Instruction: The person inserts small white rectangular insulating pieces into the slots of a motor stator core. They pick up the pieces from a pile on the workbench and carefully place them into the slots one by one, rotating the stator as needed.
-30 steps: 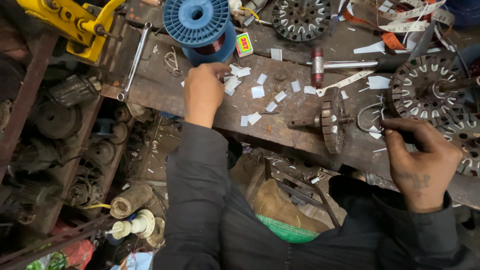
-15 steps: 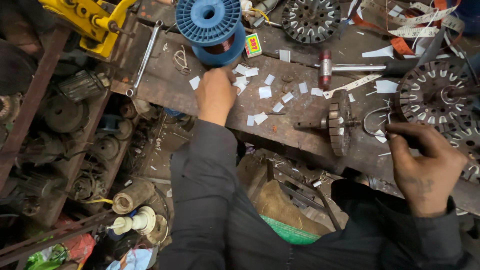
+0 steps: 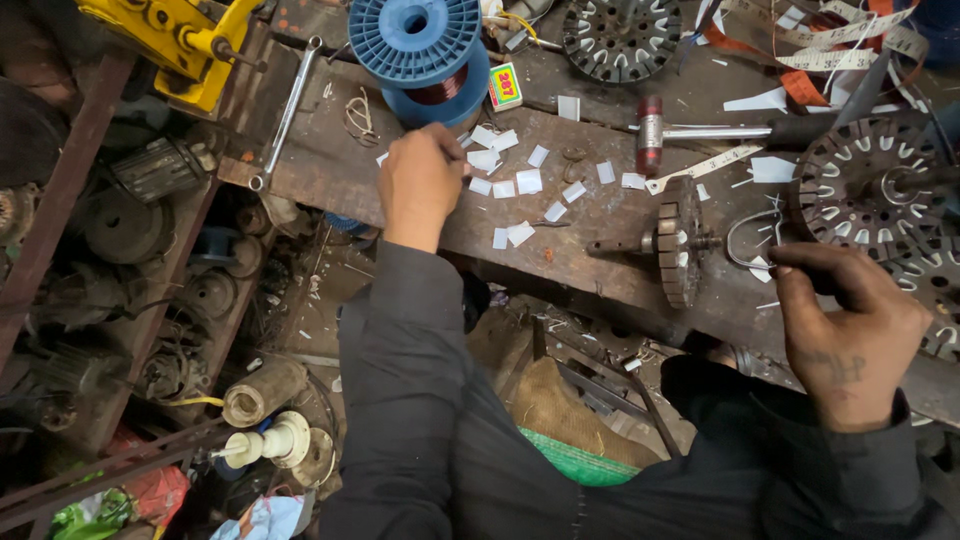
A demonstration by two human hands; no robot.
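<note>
The left hand [image 3: 420,180] pinches at one white paper slip [image 3: 483,160] on the counter [image 3: 330,170], at 6 o'clock of the blue wire spool [image 3: 415,45]. Best lift a single slip cleanly while the right hand [image 3: 850,320], curled narrow on a wire loop [image 3: 745,240], steadies it.

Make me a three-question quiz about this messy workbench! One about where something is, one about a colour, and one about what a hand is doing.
1. Where is the hammer?
A. on the bench, beyond the paper slips
B. on the floor
C. in a hand

2. What colour is the wire spool?
A. green
B. blue
C. white

3. What is the left hand doing?
A. lying flat and open
B. gripping the wrench
C. pinching at the white paper slips

Answers: 1 A, it lies on the wood past the slips. 2 B, its flanges are blue. 3 C, its fingertips meet among the slips.
</note>
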